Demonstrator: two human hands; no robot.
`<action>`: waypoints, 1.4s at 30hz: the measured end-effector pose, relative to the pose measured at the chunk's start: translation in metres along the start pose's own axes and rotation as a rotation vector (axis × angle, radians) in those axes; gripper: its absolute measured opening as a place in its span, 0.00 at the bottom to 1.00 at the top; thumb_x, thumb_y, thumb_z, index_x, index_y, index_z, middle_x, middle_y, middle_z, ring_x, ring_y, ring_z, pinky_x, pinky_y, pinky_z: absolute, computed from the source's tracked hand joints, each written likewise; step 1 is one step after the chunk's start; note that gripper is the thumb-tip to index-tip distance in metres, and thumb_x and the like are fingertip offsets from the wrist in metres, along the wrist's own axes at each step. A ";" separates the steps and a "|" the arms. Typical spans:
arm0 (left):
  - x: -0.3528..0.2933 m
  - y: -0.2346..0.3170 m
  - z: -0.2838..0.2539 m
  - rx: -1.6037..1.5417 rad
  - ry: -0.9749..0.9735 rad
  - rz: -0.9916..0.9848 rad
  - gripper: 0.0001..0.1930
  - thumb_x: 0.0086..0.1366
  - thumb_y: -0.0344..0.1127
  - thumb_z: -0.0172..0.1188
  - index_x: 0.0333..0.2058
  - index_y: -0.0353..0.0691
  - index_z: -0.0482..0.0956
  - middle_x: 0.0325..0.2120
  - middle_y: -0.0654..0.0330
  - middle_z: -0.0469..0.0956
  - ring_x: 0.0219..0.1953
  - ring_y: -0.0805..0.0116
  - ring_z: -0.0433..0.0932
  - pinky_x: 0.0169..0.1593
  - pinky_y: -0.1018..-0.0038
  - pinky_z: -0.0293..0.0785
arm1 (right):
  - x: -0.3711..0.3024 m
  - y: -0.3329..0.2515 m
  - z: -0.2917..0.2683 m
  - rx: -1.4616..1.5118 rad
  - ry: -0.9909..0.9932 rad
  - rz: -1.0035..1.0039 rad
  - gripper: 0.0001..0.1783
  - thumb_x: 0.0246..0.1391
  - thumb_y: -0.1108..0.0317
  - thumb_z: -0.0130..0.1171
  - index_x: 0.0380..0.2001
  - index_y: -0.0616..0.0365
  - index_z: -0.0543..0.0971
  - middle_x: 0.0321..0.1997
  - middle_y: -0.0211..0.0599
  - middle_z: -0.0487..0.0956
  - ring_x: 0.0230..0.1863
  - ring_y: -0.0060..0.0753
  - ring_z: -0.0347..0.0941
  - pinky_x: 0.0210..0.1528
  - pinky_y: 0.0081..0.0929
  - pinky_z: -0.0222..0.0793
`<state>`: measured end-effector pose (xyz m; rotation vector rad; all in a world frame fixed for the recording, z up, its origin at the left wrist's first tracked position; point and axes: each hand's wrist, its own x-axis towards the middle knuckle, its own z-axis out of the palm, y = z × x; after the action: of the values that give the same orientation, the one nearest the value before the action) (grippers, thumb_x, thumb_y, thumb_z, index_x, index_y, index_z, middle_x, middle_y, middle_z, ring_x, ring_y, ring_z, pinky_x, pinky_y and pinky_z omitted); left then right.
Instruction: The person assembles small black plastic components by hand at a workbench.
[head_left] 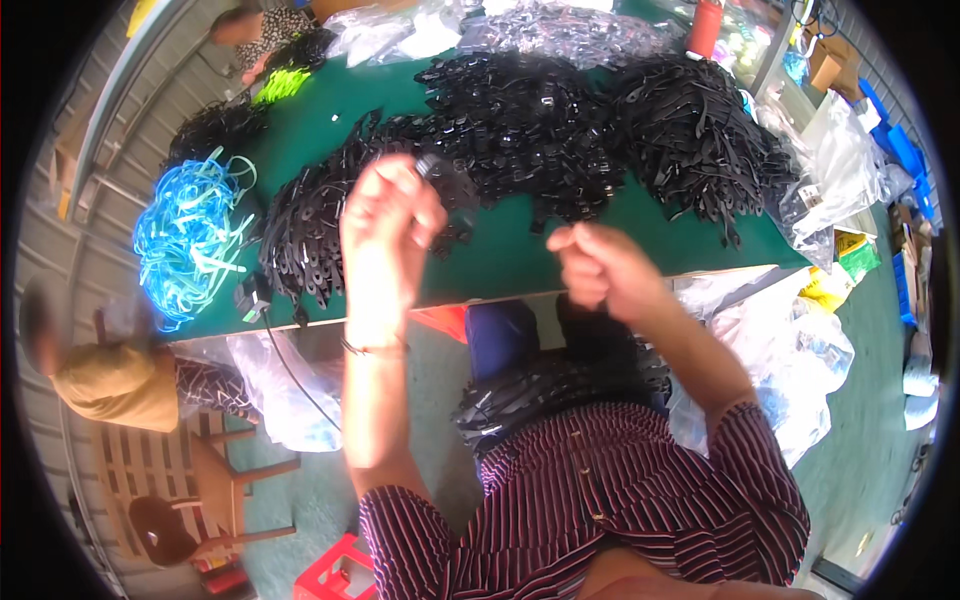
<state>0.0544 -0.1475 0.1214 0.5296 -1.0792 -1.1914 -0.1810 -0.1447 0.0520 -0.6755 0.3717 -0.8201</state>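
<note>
My left hand [388,215] is raised over the left part of the black heap, its fingers closed. A dark strap end [428,166], blurred by motion, shows at its fingertips. To the right, my right hand [603,268] hovers by the table's near edge with fingers curled and pinched; whatever they hold, if anything, is too small to make out. Beyond both hands lie heaped black straps [530,130] with small shiny parts among them. Another bundle of black straps [690,140] spreads at the right. More black straps [560,395] rest across my lap.
Blue straps [195,235] are piled at the left of the green table [460,285]. Plastic bags [560,32] line the far side. A red bottle [705,28] stands there. Bagged goods [780,360] sit right of my lap. Two other people are at the left, near a wooden chair [215,480].
</note>
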 end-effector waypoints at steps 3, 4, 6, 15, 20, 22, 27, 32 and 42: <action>-0.056 -0.032 0.026 0.078 -0.016 -0.123 0.08 0.60 0.30 0.53 0.39 0.38 0.70 0.21 0.66 0.70 0.20 0.79 0.67 0.22 0.83 0.63 | -0.001 0.027 -0.009 0.248 0.075 0.155 0.22 0.59 0.49 0.42 0.38 0.56 0.74 0.25 0.25 0.71 0.11 0.13 0.48 0.14 0.14 0.43; -0.077 -0.042 0.029 0.069 -0.062 -0.173 0.07 0.61 0.27 0.52 0.38 0.38 0.70 0.21 0.67 0.69 0.21 0.80 0.67 0.23 0.85 0.63 | 0.002 0.034 -0.009 0.371 0.033 0.179 0.21 0.59 0.49 0.43 0.39 0.56 0.74 0.27 0.27 0.73 0.12 0.13 0.50 0.14 0.14 0.44; -0.108 -0.068 0.031 0.225 -0.102 -0.345 0.06 0.61 0.25 0.51 0.38 0.37 0.69 0.21 0.67 0.69 0.23 0.81 0.68 0.26 0.85 0.64 | 0.002 0.043 -0.016 0.281 0.178 0.073 0.20 0.58 0.51 0.43 0.39 0.56 0.74 0.27 0.28 0.73 0.13 0.13 0.51 0.15 0.14 0.45; -0.081 -0.097 -0.023 1.272 -0.101 0.088 0.12 0.50 0.23 0.58 0.36 0.36 0.73 0.35 0.51 0.74 0.37 0.52 0.73 0.42 0.67 0.70 | -0.042 0.029 -0.022 -0.468 0.318 -0.327 0.13 0.56 0.68 0.45 0.44 0.56 0.73 0.18 0.28 0.69 0.18 0.16 0.59 0.23 0.13 0.52; -0.040 -0.091 -0.082 1.858 -0.128 0.200 0.17 0.49 0.24 0.48 0.39 0.39 0.75 0.39 0.51 0.73 0.40 0.51 0.72 0.44 0.63 0.68 | -0.057 0.028 -0.022 -0.534 0.256 -0.250 0.12 0.56 0.71 0.47 0.44 0.58 0.72 0.20 0.28 0.70 0.20 0.15 0.63 0.27 0.13 0.60; -0.038 -0.084 -0.087 1.774 -0.138 0.083 0.13 0.49 0.25 0.51 0.35 0.39 0.76 0.38 0.50 0.73 0.40 0.50 0.72 0.43 0.63 0.69 | -0.061 0.019 -0.012 -0.494 0.193 -0.239 0.13 0.56 0.72 0.46 0.44 0.60 0.72 0.25 0.29 0.71 0.21 0.14 0.62 0.26 0.13 0.60; -0.031 -0.068 -0.090 1.702 -0.345 0.094 0.11 0.46 0.26 0.58 0.32 0.40 0.77 0.34 0.53 0.74 0.39 0.52 0.72 0.42 0.63 0.69 | -0.072 0.019 -0.012 -0.415 0.150 -0.214 0.13 0.57 0.65 0.48 0.44 0.57 0.72 0.20 0.22 0.67 0.20 0.11 0.59 0.20 0.12 0.55; -0.034 -0.072 -0.074 1.791 -0.359 0.205 0.12 0.40 0.28 0.64 0.27 0.38 0.75 0.29 0.56 0.73 0.38 0.57 0.70 0.40 0.63 0.67 | -0.083 0.006 -0.001 -0.534 0.186 -0.269 0.15 0.58 0.60 0.47 0.43 0.57 0.72 0.21 0.20 0.66 0.21 0.11 0.59 0.22 0.12 0.55; -0.086 -0.087 0.007 0.397 -0.074 -0.246 0.09 0.61 0.26 0.51 0.41 0.37 0.69 0.24 0.61 0.72 0.26 0.74 0.70 0.33 0.79 0.69 | -0.084 0.012 -0.005 -0.396 0.209 -0.189 0.11 0.58 0.63 0.46 0.34 0.60 0.72 0.19 0.22 0.66 0.20 0.12 0.59 0.22 0.14 0.54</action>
<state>0.0077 -0.0959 0.0200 0.9528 -1.3533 -1.2193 -0.2307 -0.0763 0.0444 -1.0070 0.6777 -1.0124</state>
